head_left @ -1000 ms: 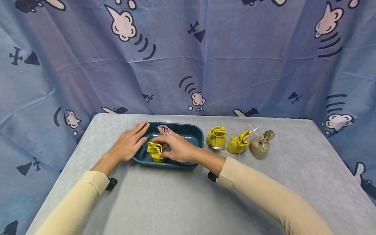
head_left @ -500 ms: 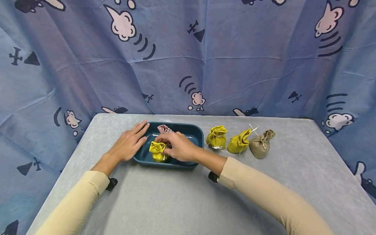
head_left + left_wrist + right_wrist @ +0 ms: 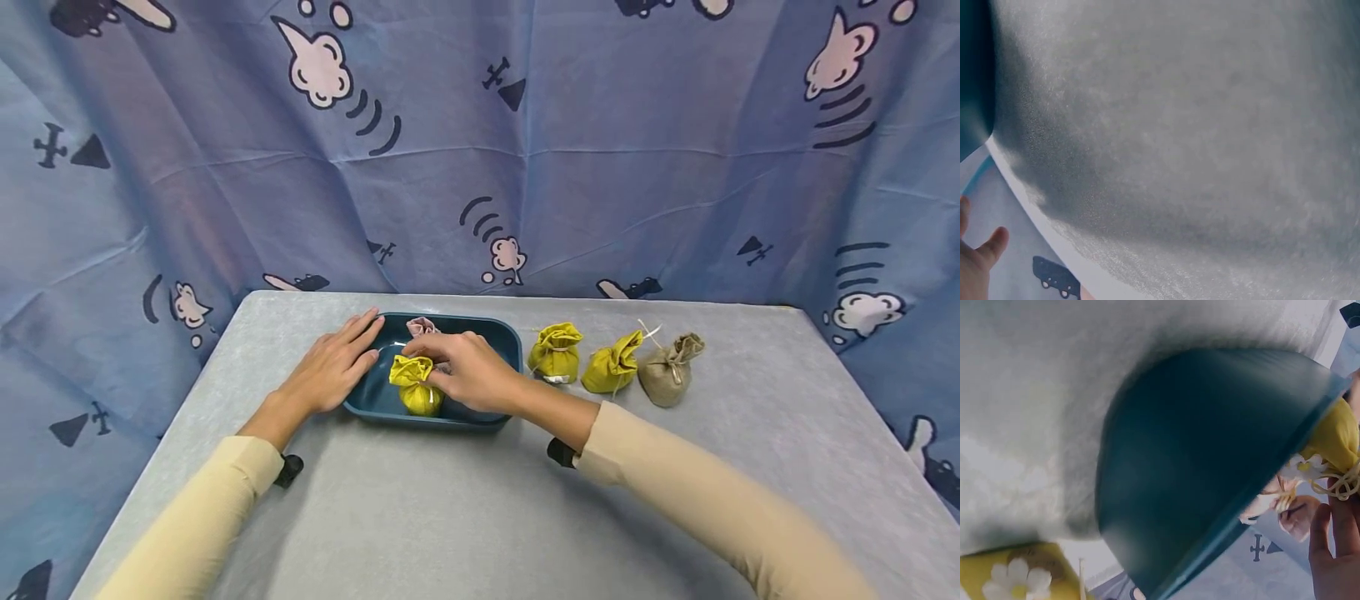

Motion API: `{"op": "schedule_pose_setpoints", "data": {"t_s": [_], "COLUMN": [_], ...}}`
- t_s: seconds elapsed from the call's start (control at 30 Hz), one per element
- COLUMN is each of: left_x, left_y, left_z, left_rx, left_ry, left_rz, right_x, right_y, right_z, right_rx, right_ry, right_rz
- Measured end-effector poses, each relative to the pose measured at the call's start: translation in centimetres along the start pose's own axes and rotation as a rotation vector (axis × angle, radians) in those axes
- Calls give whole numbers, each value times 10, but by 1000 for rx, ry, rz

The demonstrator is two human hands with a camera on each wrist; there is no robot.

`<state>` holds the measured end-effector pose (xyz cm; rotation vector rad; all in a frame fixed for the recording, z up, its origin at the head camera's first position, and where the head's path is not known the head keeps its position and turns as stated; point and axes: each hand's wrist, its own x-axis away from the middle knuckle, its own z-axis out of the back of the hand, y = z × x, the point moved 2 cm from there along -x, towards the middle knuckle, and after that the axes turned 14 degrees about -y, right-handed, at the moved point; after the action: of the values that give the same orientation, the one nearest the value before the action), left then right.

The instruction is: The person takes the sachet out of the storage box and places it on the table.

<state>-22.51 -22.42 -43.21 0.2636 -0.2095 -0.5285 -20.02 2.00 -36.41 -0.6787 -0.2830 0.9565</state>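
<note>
My right hand (image 3: 476,372) pinches the gathered neck of a yellow drawstring pouch (image 3: 422,400), inside the dark teal tray (image 3: 363,412). The right wrist view shows this yellow pouch (image 3: 1338,434) above the tray rim, with a white flower and a looped cord beside the fingers. Whether its base touches the tray floor I cannot tell. Behind the hand, a pink pouch (image 3: 422,326) in the tray is mostly hidden. My left hand (image 3: 330,367) lies with straight fingers along the tray's left end; in the left wrist view only part of the left hand (image 3: 975,265) shows.
Right of the tray stand two more yellow pouches, one upright (image 3: 555,354) and one leaning (image 3: 611,367), beside a brown pouch (image 3: 666,375). The grey table (image 3: 450,500) ends at a blue printed curtain (image 3: 600,167) behind.
My right hand has shifted slightly right within the tray, carrying the yellow pouch along, and more of its body shows. The pink pouch is more covered. My left hand stays put.
</note>
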Motion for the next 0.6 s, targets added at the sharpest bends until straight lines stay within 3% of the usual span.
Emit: {"op": "schedule_pose_setpoints", "data": {"t_s": [0.27,0.6], "left_x": [2,1], "left_y": [-1,0], "left_z": [-1,0], "left_rx": [-4,-9], "left_ry": [4,13], "left_rz": [-4,-14], "right_x": [16,53], "right_y": [-5,-4], "right_z": [19,47], "right_rx": [28,16], "right_ry": [35,35], "right_rz": [55,5]}}
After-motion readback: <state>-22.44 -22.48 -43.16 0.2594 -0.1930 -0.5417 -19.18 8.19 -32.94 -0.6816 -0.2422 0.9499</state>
